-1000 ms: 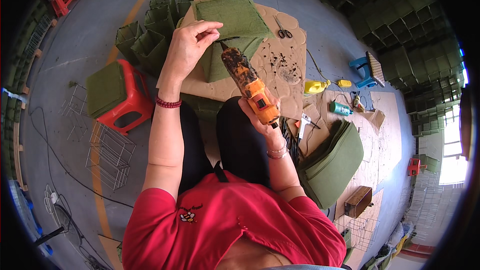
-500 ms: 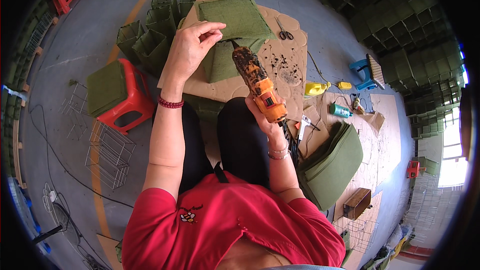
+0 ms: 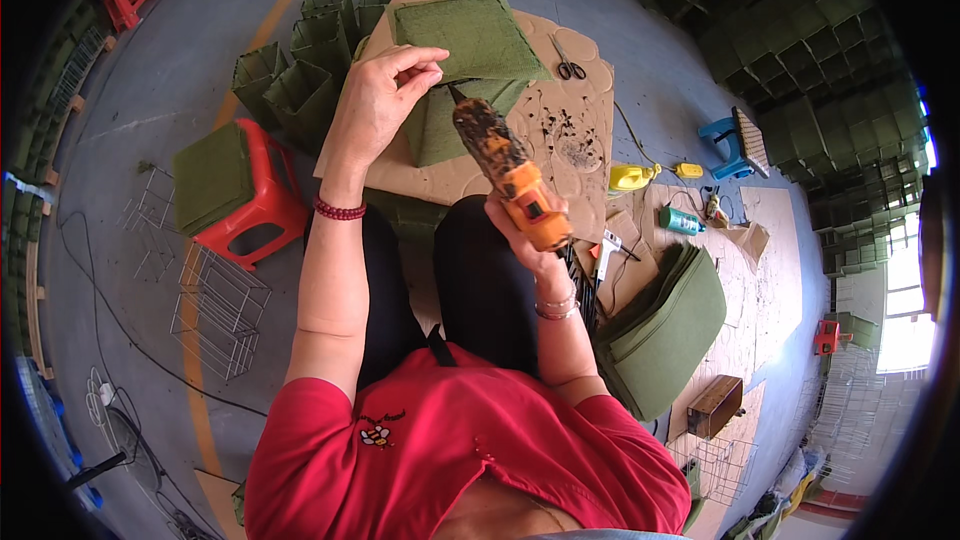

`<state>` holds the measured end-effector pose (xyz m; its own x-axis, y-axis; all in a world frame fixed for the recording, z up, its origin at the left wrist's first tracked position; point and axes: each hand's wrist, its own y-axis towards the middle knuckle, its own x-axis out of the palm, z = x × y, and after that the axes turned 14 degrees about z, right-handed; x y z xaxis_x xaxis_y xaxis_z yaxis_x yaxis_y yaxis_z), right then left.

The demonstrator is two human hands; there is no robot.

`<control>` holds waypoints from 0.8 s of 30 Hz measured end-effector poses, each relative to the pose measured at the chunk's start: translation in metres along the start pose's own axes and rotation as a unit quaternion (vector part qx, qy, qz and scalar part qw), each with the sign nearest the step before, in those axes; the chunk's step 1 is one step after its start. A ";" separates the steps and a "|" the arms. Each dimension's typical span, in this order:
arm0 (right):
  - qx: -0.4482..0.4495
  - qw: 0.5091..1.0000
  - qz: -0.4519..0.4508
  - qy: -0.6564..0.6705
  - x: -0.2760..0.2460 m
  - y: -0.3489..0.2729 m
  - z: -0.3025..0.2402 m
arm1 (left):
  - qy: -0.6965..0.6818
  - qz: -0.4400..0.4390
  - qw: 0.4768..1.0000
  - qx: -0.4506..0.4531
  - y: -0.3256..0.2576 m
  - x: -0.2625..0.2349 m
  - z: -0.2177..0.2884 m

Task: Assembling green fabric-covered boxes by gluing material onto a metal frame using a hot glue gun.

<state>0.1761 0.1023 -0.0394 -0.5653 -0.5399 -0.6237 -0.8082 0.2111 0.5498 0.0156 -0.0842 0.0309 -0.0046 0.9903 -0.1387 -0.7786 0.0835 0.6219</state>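
My right hand (image 3: 522,230) is wrapped round an orange hot glue gun (image 3: 518,185) whose front half is caked with dark residue. Its dark tip points up and left, close to the gap under a green fabric panel (image 3: 470,35). At that panel's near left edge, my left hand (image 3: 392,90) is closed in a pinch, thumb against fingers; the exact contact is partly hidden. Beneath the panel, another green fabric face (image 3: 440,130) slopes toward me. Both lie on a brown cardboard sheet (image 3: 385,175) in front of my knees.
Black-handled scissors (image 3: 570,70) lie right on the cardboard, near dark crumbs. Green fabric boxes (image 3: 300,95) and a red stool (image 3: 255,210) stand left. On the right are a white glue gun (image 3: 605,255), stacked green sheets (image 3: 665,330), a yellow bottle (image 3: 632,177) and a blue stool (image 3: 730,145).
The orange glue gun's front end has shifted slightly left and up, toward the panel's edge. My left hand has stayed nearly where it was.
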 end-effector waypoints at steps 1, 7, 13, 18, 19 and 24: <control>0.000 1.000 -0.001 0.001 -0.003 -0.004 0.007 | 0.001 -0.001 1.000 0.002 0.000 -0.002 0.000; 0.261 0.921 0.139 0.255 -0.016 -0.011 0.059 | 0.042 0.005 0.997 0.059 -0.009 -0.004 0.009; 0.213 0.941 0.245 -0.099 0.003 0.017 0.160 | 0.120 0.060 0.969 0.208 -0.018 -0.007 0.016; 0.154 0.924 0.146 -0.319 0.014 0.021 0.210 | 0.193 0.099 0.976 0.025 -0.048 -0.007 0.004; 0.156 0.924 0.144 -0.318 0.017 0.019 0.213 | 0.195 0.098 0.976 0.024 -0.052 -0.004 -0.002; 0.062 0.919 0.076 -0.383 0.025 0.009 0.195 | 0.276 0.052 0.960 0.010 -0.051 0.008 -0.022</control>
<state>0.1224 0.2500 -0.1585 -0.5854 0.2246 -0.7790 -0.6957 0.3542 0.6250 0.0412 -0.0833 -0.0188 -0.4180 0.7844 -0.4583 -0.7436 -0.0057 0.6686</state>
